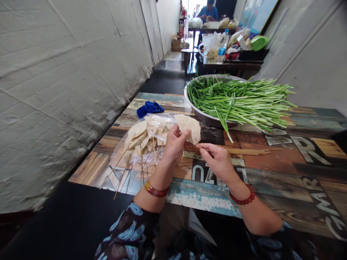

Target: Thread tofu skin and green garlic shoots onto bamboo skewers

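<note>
A pale, flat, rounded piece of food [189,127] is pinched between the thumb and fingers of my left hand [176,142], above the table. My right hand [215,159] is closed at the piece's lower right edge, on a thin wooden skewer [223,187] that runs down below the palm. Left of my left hand, more pale pieces [138,135] on skewers lie heaped on a clear plastic bag [119,150], their sticks pointing toward me. Several loose skewers [249,151] lie on the table to the right of my right hand.
A metal bowl [200,115] heaped with long green stalks [244,101] stands on the patterned table [276,184]. A blue cloth [150,108] lies behind the bag. Farther back are a bottle [222,46], a green lid [259,43] and a seated person [208,12]. A wall [67,90] runs along the left.
</note>
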`<state>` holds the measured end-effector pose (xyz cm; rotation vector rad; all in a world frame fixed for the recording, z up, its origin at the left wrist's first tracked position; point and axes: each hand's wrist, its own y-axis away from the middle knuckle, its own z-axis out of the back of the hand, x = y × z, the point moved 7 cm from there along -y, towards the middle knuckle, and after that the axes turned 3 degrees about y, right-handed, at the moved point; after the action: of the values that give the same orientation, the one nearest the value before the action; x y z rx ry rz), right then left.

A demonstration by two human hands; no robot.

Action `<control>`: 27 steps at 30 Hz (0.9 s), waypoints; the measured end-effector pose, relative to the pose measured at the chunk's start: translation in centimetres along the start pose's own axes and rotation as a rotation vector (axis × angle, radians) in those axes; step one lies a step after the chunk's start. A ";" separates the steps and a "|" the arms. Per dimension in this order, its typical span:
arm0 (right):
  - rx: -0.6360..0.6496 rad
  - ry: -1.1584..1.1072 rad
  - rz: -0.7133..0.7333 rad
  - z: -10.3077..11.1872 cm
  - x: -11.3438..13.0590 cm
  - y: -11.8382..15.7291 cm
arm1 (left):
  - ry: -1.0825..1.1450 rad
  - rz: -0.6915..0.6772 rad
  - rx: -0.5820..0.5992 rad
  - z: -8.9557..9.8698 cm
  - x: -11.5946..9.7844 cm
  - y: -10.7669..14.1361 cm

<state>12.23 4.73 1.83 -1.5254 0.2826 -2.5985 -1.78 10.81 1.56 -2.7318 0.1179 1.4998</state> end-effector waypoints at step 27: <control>-0.062 0.105 0.046 0.7 0.5 0.1 | 0.131 0.105 -0.042 -0.1 -0.6 0.4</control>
<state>12.59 4.49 2.61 -1.3859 0.4069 -2.6611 -2.06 10.40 2.10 -2.8993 0.2379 1.3589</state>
